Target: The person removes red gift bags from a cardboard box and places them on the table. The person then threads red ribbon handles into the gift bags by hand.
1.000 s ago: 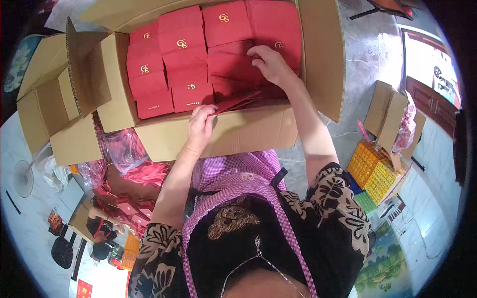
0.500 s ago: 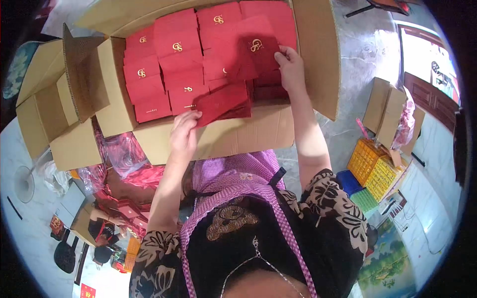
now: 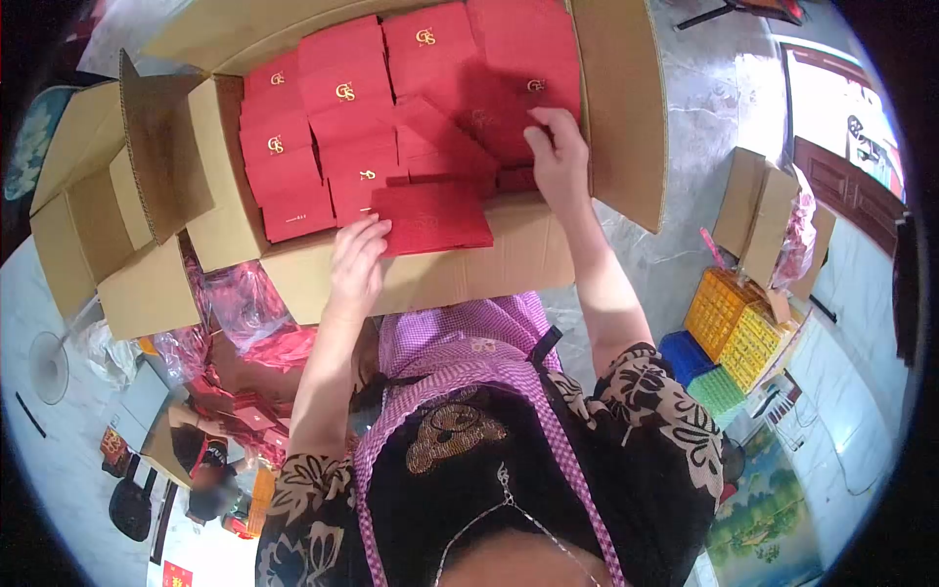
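A large open cardboard box [image 3: 421, 276] holds overlapping rows of red paper pouches [image 3: 342, 93] with gold lettering. My left hand [image 3: 360, 256] is closed on the left edge of a small stack of red pouches [image 3: 432, 217], which lies over the box's near wall. My right hand [image 3: 560, 161] is above the box's right part, thumb and forefinger apart, with nothing between them. Just left of it, a pouch [image 3: 448, 132] lies slanted over the others.
Another open carton [image 3: 68, 235] stands at the left. Plastic-wrapped red goods [image 3: 245, 303] lie below it, and a person [image 3: 201, 450] is at the lower left. Yellow and orange crates [image 3: 724, 313] stand at the right beside cardboard pieces [image 3: 758, 220].
My right hand has let go of the pouch it lifted and its fingers have parted. The stack at my left hand has turned level and moved over the near wall.
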Tool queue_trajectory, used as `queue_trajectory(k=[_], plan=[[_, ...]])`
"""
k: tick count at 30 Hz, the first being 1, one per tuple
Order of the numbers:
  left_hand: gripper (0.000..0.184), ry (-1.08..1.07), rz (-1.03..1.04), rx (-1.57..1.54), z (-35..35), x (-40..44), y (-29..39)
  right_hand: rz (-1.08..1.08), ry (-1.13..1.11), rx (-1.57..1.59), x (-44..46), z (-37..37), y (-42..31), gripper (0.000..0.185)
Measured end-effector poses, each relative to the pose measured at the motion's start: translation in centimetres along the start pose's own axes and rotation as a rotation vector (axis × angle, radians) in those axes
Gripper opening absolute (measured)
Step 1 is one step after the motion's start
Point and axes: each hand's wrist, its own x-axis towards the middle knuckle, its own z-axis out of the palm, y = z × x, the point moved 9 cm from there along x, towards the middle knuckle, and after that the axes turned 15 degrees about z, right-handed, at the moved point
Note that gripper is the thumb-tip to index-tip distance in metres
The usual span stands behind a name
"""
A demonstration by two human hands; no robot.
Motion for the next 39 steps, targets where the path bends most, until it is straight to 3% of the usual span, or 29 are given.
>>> queue_trajectory(k=[1, 7, 11, 13, 15, 19, 24, 28, 31, 33, 35, 36, 38, 39], plan=[[0.022, 0.001, -0.002, -0.009, 0.3, -0.2, -0.2, -0.09, 0.0, -0.009, -0.8, 0.4, -0.7, 0.016], [0.018, 0.076, -0.037, -0.002, -0.9, -1.5, -0.4, -0.045, 0.091, 0.011, -1.5, -0.5, -0.4, 0.02], [0.022, 0.038, -0.1, 0.008, -1.0, -1.9, -1.3, -0.204, 0.045, -0.077, -2.7, 0.6, -3.0, 0.019], [0.024, 0.036, -0.107, -0.023, 0.0, -2.4, -1.9, -0.352, -0.138, -0.127, -5.0, 3.5, -3.6, 0.021], [0.027, -0.014, -0.209, -0.009, 1.7, -3.6, -3.3, -0.363, -0.29, -0.172, -7.0, 6.2, -2.3, 0.022], [0.031, 0.05, -0.213, 0.034, 3.1, -2.9, -3.9, -0.277, -0.396, -0.078, -8.5, 7.4, -0.1, 0.019], [0.037, -0.132, -0.255, 0.142, 3.7, -1.1, -3.8, -0.161, -0.489, -0.069, -8.4, 7.5, 0.5, 0.022], [0.043, -0.139, -0.277, 0.174, 3.5, 0.4, -3.2, -0.099, -0.515, -0.019, -8.3, 7.6, 1.2, 0.022], [0.071, -0.243, -0.144, 0.481, 3.3, 2.5, -1.4, -0.105, -0.529, -0.028, -8.4, 7.9, 1.2, 0.021], [0.067, -0.347, -0.062, 0.522, 3.7, 2.6, -0.7, -0.111, -0.546, -0.027, -8.9, 8.3, 1.1, 0.021], [0.062, -0.619, 0.034, 0.548, 5.9, 2.4, -0.4, -0.128, -0.663, -0.071, -9.0, 9.0, 0.6, 0.025], [0.046, -0.622, 0.033, 0.528, 6.6, 2.1, -0.9, -0.126, -0.658, -0.074, -8.4, 8.7, 0.4, 0.025], [0.041, -0.643, 0.005, 0.473, 7.5, 1.2, -1.6, -0.046, -0.994, -0.157, -8.2, 10.4, 1.3, 0.027], [0.036, -0.666, -0.025, 0.423, 7.8, 0.9, -2.0, -0.046, -0.99, -0.159, -6.9, 10.7, 1.3, 0.027]])
